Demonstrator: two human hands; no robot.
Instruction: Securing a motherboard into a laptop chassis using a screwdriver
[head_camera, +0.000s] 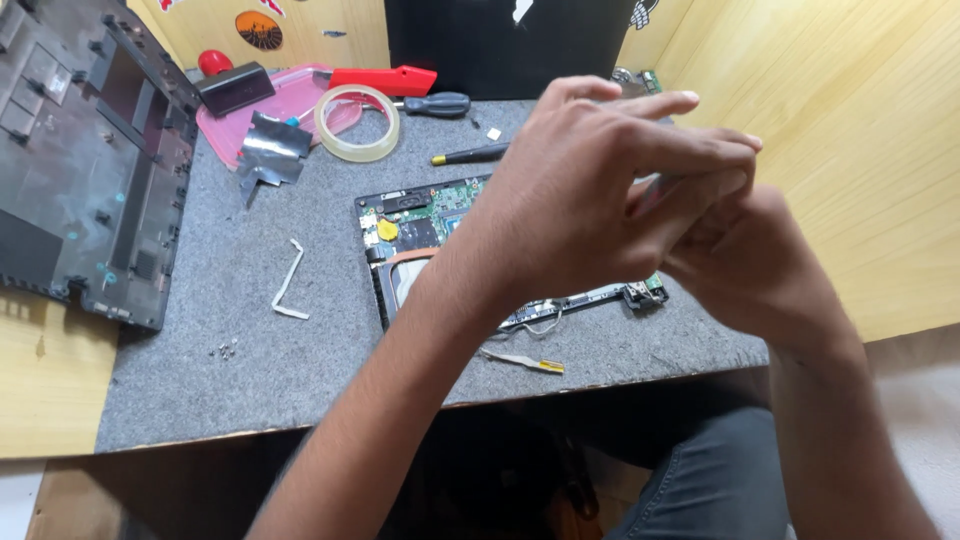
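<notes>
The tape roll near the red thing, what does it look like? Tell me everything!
The tape roll is a wide ring of clear, slightly yellowish tape, glossy like plastic, with an open middle. It lies flat at the back of the grey mat, one edge overlapping the pink lid. A black-handled screwdriver lies just to its right. No hand touches it.

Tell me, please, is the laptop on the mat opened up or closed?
Opened up: the laptop shows its bare circuit board, and its cover lies apart.
</notes>
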